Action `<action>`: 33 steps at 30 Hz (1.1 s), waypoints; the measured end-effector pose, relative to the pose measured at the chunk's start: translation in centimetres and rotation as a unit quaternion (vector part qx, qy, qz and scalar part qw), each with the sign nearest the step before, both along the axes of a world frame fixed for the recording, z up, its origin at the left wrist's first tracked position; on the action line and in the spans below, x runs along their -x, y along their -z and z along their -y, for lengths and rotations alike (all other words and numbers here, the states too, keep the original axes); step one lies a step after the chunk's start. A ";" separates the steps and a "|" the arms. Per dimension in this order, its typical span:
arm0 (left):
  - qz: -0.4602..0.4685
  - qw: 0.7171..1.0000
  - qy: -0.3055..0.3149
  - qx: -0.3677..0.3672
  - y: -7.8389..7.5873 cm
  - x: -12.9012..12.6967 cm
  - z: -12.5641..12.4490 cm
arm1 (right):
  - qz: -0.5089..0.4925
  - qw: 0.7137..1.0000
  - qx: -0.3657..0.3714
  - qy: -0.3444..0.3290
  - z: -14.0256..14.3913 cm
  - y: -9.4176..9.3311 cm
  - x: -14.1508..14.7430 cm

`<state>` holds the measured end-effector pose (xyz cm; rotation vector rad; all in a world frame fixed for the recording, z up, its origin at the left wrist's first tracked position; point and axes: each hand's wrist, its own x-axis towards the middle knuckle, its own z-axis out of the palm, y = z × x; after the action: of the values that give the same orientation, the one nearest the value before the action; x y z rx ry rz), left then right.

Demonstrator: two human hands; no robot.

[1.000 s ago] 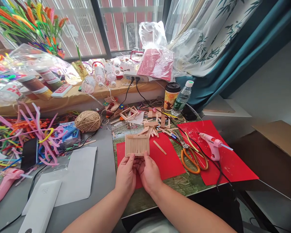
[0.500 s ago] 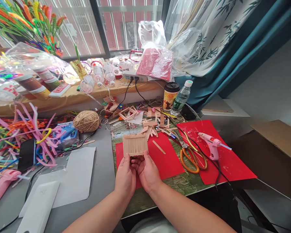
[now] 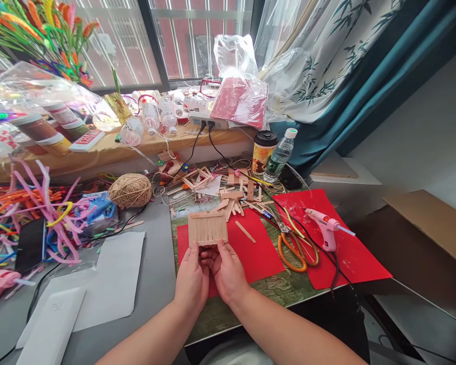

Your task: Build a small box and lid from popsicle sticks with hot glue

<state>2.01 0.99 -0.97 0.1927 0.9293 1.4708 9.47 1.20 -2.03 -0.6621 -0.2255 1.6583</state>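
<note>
Holding: one wooden stick panel [image 3: 207, 228], gripped at its lower edge by my left hand [image 3: 192, 280] and right hand [image 3: 227, 272], fingers closed on it, raised just above the near red sheet [image 3: 259, 253] on the counter [image 3: 155, 284]. Beside it, right: one loose stick [image 3: 245, 231], orange-handled scissors [image 3: 294, 249], a pink glue gun [image 3: 324, 226] on a second red sheet [image 3: 355, 258]. Left: white paper [image 3: 114, 276], a twine ball [image 3: 130, 190], pipe cleaners [image 3: 38, 213]. Beyond: scattered sticks [image 3: 231, 190], a coffee cup [image 3: 263, 152], a water bottle [image 3: 278, 155].
</note>
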 end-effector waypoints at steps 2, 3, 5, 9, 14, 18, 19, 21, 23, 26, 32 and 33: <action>-0.007 1.000 0.003 -0.002 0.1 0.1 0.0 | 0.000 1.000 0.000 -0.001 0.0 0.2 0.1; -0.010 1.000 0.002 0.000 0.2 0.1 0.0 | 0.001 1.000 -0.001 -0.003 0.0 0.2 0.1; -0.010 1.000 0.002 0.005 0.3 0.2 -0.1 | 0.000 1.000 -0.006 -0.007 0.0 0.4 0.2; 0.014 1.000 -0.004 0.008 0.1 0.3 -0.1 | 0.009 1.000 -0.016 -0.005 0.1 0.5 0.3; 0.040 0.999 0.024 0.004 -0.7 0.4 -0.2 | 0.085 0.995 -0.049 0.008 0.8 0.7 0.3; 0.115 0.992 0.058 0.000 -1.1 0.5 0.0 | 0.224 0.968 -0.110 0.038 1.5 0.6 -0.1; 0.134 0.989 0.068 -0.001 -1.1 0.5 0.1 | 0.250 0.960 -0.121 0.045 1.7 0.5 -0.2; 0.160 0.984 0.084 -0.001 -1.2 0.5 0.1 | 0.279 0.950 -0.130 0.058 1.9 0.3 -0.4; 0.168 0.982 0.089 0.000 -1.3 0.4 0.2 | 0.282 0.948 -0.129 0.065 2.0 0.1 -0.5; 0.141 0.987 0.082 -0.003 -1.3 0.3 0.2 | 0.275 0.951 -0.127 0.063 2.0 -0.2 -0.6; 0.116 0.990 0.080 0.002 -1.0 0.5 -0.1 | 0.245 0.959 -0.134 0.040 1.9 -0.5 -0.5; 0.117 0.990 0.081 0.004 -1.0 0.5 -0.1 | 0.243 0.960 -0.132 0.038 2.0 -0.4 -0.4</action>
<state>1.52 1.09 -0.01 0.0841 0.7127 1.3072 9.89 -0.77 -1.59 -0.8526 -0.7520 1.3389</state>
